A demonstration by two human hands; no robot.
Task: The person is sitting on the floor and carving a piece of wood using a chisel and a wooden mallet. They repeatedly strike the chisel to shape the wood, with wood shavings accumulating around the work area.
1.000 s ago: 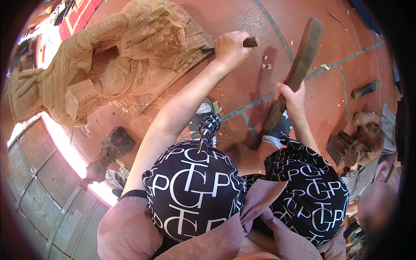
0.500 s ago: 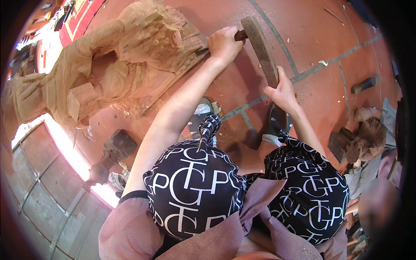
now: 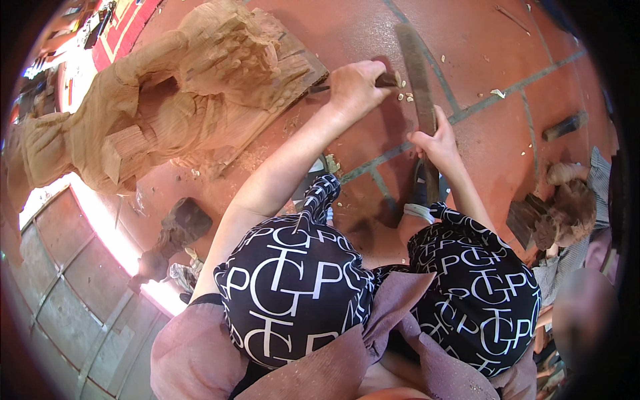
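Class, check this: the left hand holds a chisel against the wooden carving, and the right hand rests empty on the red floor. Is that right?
Not quite. The head view shows the right hand gripping a long wooden mallet, raised beside the chisel, not empty. The left hand does hold the chisel against the wooden carving.

Floor (image 3: 553,40) is red tile with grey grout lines, and pale wood chips (image 3: 497,93) are scattered over it. A dark wood block (image 3: 185,223) sits near a bright sunlit strip (image 3: 100,220) on the left. Over on the right there's a dark stick (image 3: 565,125) lying on the tiles, plus a rough brown chunk (image 3: 553,213) beside some striped cloth (image 3: 593,180). A red mat (image 3: 127,23) shows at the top left.
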